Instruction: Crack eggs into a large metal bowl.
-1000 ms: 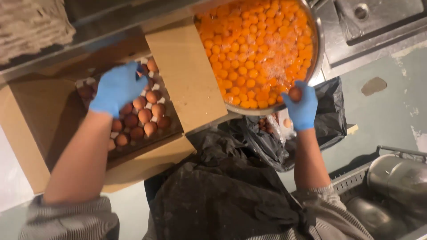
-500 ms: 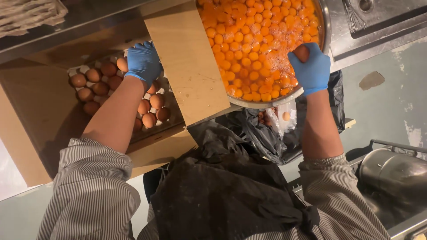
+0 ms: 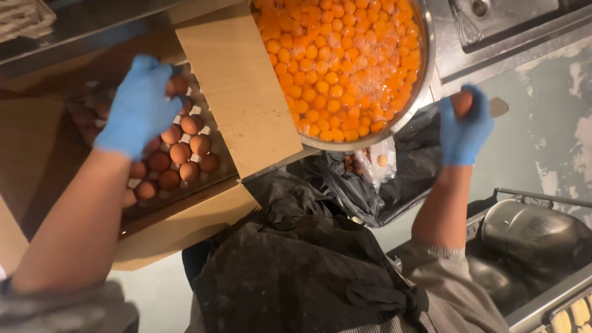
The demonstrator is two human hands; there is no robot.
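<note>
A big cardboard box with its smooth brown flaps folded open fills the left side, and inside it a moulded tray holds rows of brown eggs, each sitting in its own cup. To the right of the box stands a wide round metal bowl, shiny at the rim and packed with glossy orange yolks in clear, bubbly liquid. Under the bowl's edge hangs a crumpled black plastic bag, with bits of shell showing at its mouth. Low on the right lies a dull rounded steel pot in a wire-edged rack. The left hand, in a thin blue glove, is spread palm-down over the eggs at the top of the tray, fingers curled; whether it has closed on one cannot be told. The right hand, gloved the same, is shut around a single brown egg, smooth and oval, just beside the bowl's right rim above the bag; its long axis runs roughly upright in the picture, the exposed end pointing away from the wrist.
</note>
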